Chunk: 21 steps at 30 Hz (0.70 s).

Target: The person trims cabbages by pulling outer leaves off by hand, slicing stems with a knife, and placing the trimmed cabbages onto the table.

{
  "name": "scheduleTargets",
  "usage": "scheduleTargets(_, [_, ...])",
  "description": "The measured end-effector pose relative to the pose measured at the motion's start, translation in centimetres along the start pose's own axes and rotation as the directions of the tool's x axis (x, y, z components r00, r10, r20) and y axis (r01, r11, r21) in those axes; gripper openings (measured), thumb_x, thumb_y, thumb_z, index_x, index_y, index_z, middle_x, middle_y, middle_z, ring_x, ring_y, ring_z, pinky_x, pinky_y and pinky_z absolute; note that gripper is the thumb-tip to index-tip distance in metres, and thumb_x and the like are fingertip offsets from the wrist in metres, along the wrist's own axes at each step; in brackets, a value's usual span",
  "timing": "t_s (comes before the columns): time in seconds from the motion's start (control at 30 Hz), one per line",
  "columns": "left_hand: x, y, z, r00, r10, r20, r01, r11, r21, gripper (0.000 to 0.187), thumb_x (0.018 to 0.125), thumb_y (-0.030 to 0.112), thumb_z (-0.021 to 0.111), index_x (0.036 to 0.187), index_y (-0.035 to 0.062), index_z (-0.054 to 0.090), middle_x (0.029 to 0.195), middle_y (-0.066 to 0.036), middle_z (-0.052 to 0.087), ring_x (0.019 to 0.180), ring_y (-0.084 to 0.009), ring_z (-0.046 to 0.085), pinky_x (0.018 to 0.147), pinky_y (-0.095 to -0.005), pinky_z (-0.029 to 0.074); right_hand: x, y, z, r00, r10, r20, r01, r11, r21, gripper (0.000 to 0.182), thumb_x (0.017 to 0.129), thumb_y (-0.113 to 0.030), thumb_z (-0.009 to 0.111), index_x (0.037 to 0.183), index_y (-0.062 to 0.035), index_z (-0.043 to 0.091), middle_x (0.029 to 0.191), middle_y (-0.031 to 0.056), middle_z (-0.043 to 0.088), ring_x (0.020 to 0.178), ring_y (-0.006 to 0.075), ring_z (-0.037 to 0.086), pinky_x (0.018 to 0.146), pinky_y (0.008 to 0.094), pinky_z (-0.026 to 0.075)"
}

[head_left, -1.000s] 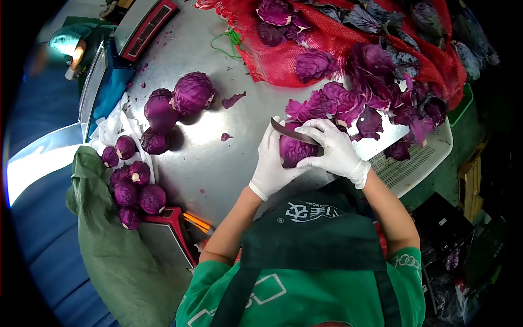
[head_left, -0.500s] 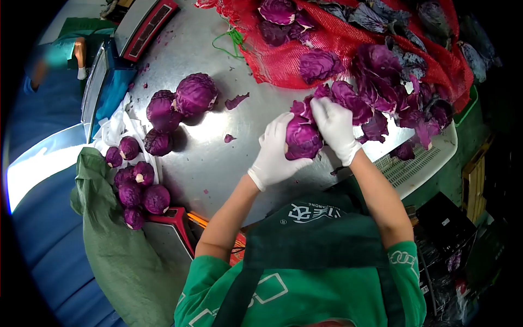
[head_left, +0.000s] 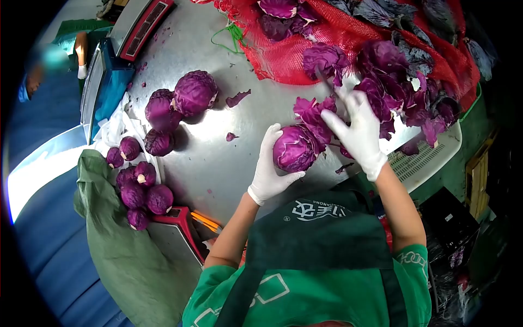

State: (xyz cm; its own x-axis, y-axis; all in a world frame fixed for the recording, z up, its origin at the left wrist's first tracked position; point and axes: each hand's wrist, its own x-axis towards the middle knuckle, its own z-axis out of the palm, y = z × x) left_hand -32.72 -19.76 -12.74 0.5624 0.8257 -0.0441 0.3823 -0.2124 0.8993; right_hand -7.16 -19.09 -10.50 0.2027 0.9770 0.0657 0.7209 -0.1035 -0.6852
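My left hand (head_left: 267,166), in a white glove, is closed around the left side of a purple cabbage (head_left: 297,147) just above the metal table. Loosened outer leaves (head_left: 317,117) stand out from the cabbage's upper right. To the right is my gloved right hand (head_left: 357,131), its thumb near those leaves and its fingers smeared by motion. A narrow grey, blade-like blur (head_left: 326,82) juts up and left from these fingers; I cannot make out what it is. Beyond my right hand lies a heap of purple cabbage leaves (head_left: 384,82).
Large cabbages (head_left: 196,92) and several small ones (head_left: 131,193) sit at left. A red mesh sack (head_left: 283,60) lies at the back, a white crate (head_left: 436,166) at right. Two red-edged scales (head_left: 144,30) (head_left: 185,226) flank the metal table (head_left: 239,54). A co-worker's arm (head_left: 81,49) shows at upper left.
My right hand has pulled away from the cabbage to the right. The cabbage has turned and shifted slightly left and down in my left hand, and its outer leaves spread further out.
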Motion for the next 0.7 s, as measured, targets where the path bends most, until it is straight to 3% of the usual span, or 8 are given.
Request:
scheduleTargets(0.1, [0.0,0.4,0.2,0.999,-0.032,-0.024,0.031,0.999,-0.032,0.105,0.063,0.014,0.091,0.146,0.0057,0.027,0.156,-0.022,0.024,0.144,-0.0358,0.031,0.116,-0.0442,0.031,-3.1,-1.5,-0.1,0.941,-0.010,0.339,-0.049,0.985,0.164,0.068,0.078,-0.056,0.075,0.124,-0.0087,0.057,0.105,0.0137,0.063,0.083,0.0339,0.068,0.074,0.0423,0.056])
scheduleTargets(0.17, [0.2,0.8,0.3,0.997,-0.063,-0.038,0.060,0.996,-0.071,0.103,0.062,0.014,0.091,0.144,0.0041,0.030,0.155,-0.023,0.026,0.144,-0.0377,0.031,0.116,-0.0444,0.031,-4.2,-2.3,0.5,0.945,-0.028,0.327,-0.004,0.995,0.096,0.072,0.076,-0.060,0.075,0.123,-0.0080,0.057,0.103,0.0138,0.063,0.082,0.0328,0.069,0.073,0.0419,0.056])
scheduleTargets(0.37, [1.5,2.1,0.0,0.976,-0.217,0.006,0.217,0.976,-0.014,0.104,0.061,0.029,0.093,0.142,0.0036,0.033,0.148,-0.022,0.033,0.136,-0.0378,0.039,0.112,-0.0451,0.036,-4.0,-0.6,2.3,0.929,-0.111,0.353,0.038,0.977,0.209,0.049,0.088,-0.043,0.069,0.123,-0.0090,0.059,0.103,0.0127,0.063,0.081,0.0341,0.067,0.071,0.0408,0.056])
scheduleTargets(0.47, [1.9,2.2,0.2,0.994,-0.106,-0.041,0.110,0.987,0.120,0.100,0.063,0.027,0.093,0.143,0.0040,0.037,0.142,-0.020,0.042,0.132,-0.0343,0.044,0.110,-0.0432,0.038,-4.4,0.2,3.3,0.983,-0.115,0.144,0.057,0.932,0.358,0.026,0.095,-0.025,0.065,0.110,-0.0046,0.067,0.090,0.0140,0.066,0.078,0.0328,0.068,0.069,0.0391,0.056])
scheduleTargets(0.5, [2.0,2.2,0.2,0.997,-0.059,-0.055,0.067,0.982,0.175,0.099,0.063,0.024,0.093,0.143,0.0040,0.038,0.138,-0.018,0.045,0.131,-0.0310,0.047,0.109,-0.0413,0.040,-4.1,0.6,3.9,0.997,0.005,0.077,-0.041,0.879,0.475,0.021,0.096,-0.019,0.063,0.109,-0.0023,0.067,0.080,0.0108,0.066,0.073,0.0243,0.068,0.066,0.0350,0.055])
scheduleTargets(0.53, [2.0,2.3,0.2,0.997,-0.053,-0.055,0.062,0.982,0.178,0.099,0.063,0.024,0.093,0.143,0.0040,0.038,0.138,-0.018,0.045,0.131,-0.0310,0.047,0.109,-0.0413,0.040,-3.7,1.1,3.6,0.963,0.169,0.209,-0.257,0.810,0.527,0.021,0.097,-0.017,0.062,0.110,-0.0015,0.067,0.076,0.0081,0.065,0.071,0.0196,0.067,0.066,0.0322,0.054])
scheduleTargets(0.6, [1.7,2.4,0.1,0.972,-0.221,-0.079,0.202,0.960,-0.192,0.093,0.068,0.020,0.091,0.143,0.0047,0.038,0.138,-0.016,0.047,0.127,-0.0281,0.050,0.108,-0.0398,0.043,-2.8,1.6,2.3,0.838,0.357,0.412,-0.542,0.628,0.559,0.028,0.094,-0.021,0.068,0.112,0.0004,0.066,0.076,0.0028,0.061,0.072,0.0096,0.063,0.070,0.0259,0.053])
scheduleTargets(0.7, [1.8,3.0,0.0,0.933,-0.352,-0.079,0.277,0.840,-0.467,0.087,0.074,0.015,0.089,0.143,0.0048,0.037,0.134,-0.011,0.051,0.121,-0.0217,0.055,0.105,-0.0354,0.046,-3.3,-0.7,0.8,0.929,0.138,0.342,-0.299,0.827,0.476,0.043,0.087,-0.028,0.077,0.116,0.0018,0.064,0.085,0.0049,0.063,0.076,0.0105,0.063,0.073,0.0255,0.053])
